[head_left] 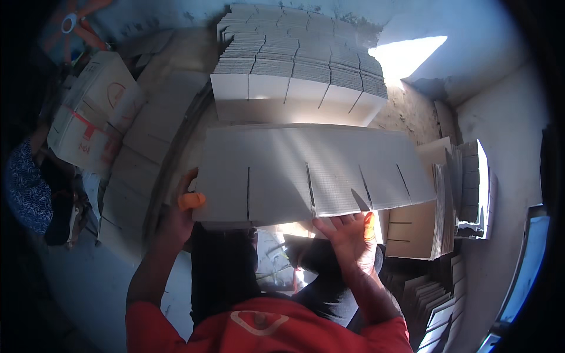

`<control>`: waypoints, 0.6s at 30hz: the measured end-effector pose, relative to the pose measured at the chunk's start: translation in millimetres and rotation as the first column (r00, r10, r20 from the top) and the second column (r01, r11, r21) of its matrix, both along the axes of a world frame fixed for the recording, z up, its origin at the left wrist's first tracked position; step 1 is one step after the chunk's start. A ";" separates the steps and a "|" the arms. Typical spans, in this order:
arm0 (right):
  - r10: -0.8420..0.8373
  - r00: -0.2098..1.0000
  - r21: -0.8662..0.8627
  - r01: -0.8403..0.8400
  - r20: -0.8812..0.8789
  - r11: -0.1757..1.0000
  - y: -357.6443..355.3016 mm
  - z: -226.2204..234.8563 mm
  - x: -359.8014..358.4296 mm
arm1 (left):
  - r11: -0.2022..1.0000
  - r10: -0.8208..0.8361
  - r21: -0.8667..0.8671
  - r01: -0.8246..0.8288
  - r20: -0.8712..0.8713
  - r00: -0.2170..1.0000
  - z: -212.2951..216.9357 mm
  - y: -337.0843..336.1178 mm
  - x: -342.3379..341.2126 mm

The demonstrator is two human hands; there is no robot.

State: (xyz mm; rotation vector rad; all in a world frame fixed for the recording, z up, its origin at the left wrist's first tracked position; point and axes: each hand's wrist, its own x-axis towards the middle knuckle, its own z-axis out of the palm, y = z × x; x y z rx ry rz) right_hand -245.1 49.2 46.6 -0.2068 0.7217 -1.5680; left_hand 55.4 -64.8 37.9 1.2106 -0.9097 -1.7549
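Observation:
A wide slotted cardboard sheet point(276, 176) lies across in front of me, with several dark slits cut in from its near edge. A second layer shows along its rim, so it may be more than one sheet. My left hand point(186, 209) grips its left end, with an orange cover on the thumb and the other fingers mostly hidden. At the near edge, right of the middle, my right hand point(354, 241) is palm up, its fingertips tucked under the cardboard and its orange-covered thumb against the edge.
Beyond stands a tall stack of slotted cardboard point(294, 76). More slotted pieces point(415, 223) stand at the right, by a wall. At the left are flat cardboard sheets point(144, 132), a printed carton point(88, 117), a person's patterned sleeve point(29, 185) and an orange fan point(69, 23).

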 end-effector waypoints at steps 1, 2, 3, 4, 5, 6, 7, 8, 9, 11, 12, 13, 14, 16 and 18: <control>0.000 1.000 0.005 0.000 0.007 1.000 -3.9 1.1 -0.1 | 0.999 0.005 0.043 -0.004 -0.024 1.000 -7.6 -8.0 4.3; -0.019 1.000 -0.003 0.019 0.000 1.000 -9.5 -1.4 -0.9 | 0.997 0.034 0.063 -0.032 -0.024 0.999 -13.3 -20.8 4.3; -0.047 0.999 -0.007 0.047 -0.021 0.999 -17.7 -6.0 -6.0 | 0.996 0.045 0.083 -0.043 -0.025 0.999 -18.1 -43.2 1.0; -0.060 0.998 -0.007 0.060 -0.032 0.998 -31.2 -11.9 -11.8 | 0.997 -0.057 0.045 0.063 -0.131 0.990 -24.1 -66.0 7.3; -0.044 0.998 0.013 0.044 -0.050 0.999 -53.4 -10.0 -16.6 | 0.987 -0.158 -0.004 0.162 -0.237 0.959 -30.3 -91.2 16.6; -0.018 0.997 0.028 0.020 -0.071 0.999 -80.2 -9.5 -20.7 | 0.973 -0.227 -0.104 0.207 -0.240 0.944 -45.1 -125.4 24.3; -0.043 0.990 0.014 0.045 -0.132 0.999 -100.1 -27.8 -34.0 | 0.942 -0.309 -0.206 0.263 -0.239 0.921 -54.4 -147.6 24.0; -0.073 0.979 -0.001 0.074 -0.190 0.997 -109.6 -50.8 -49.9 | 0.970 -0.204 -0.170 0.174 -0.181 0.962 -53.5 -149.4 14.6; -0.076 0.968 0.048 0.090 -0.238 0.995 -110.6 -57.9 -56.4 | 0.987 -0.086 -0.147 0.069 -0.114 0.990 -52.0 -152.7 4.0; -0.083 0.939 0.154 0.141 -0.334 0.978 -102.5 -71.1 -71.8 | 0.988 0.087 -0.128 -0.086 0.001 0.996 -43.9 -143.6 -23.7; -0.112 0.920 0.174 0.189 -0.376 0.966 -94.7 -78.7 -75.3 | 0.980 0.119 -0.166 -0.106 0.070 0.990 -50.2 -131.6 -28.8; -0.078 0.854 0.219 0.219 -0.514 0.951 -85.5 -83.1 -77.9 | 0.971 0.152 -0.206 -0.122 0.138 0.979 -56.8 -120.7 -32.2; -0.036 0.764 0.252 0.257 -0.644 0.933 -77.7 -76.5 -78.4 | 0.959 0.186 -0.251 -0.134 0.196 0.963 -61.7 -112.5 -34.5; -0.099 0.676 0.223 0.372 -0.730 0.901 -62.3 -92.4 -95.9 | 0.836 0.357 -0.543 -0.078 0.430 0.829 -81.8 -100.8 -35.2; -0.199 0.509 0.027 0.401 -0.838 0.916 -63.1 -90.0 -111.6 | 0.542 0.600 -0.823 0.168 0.519 0.609 -77.3 -95.5 -46.5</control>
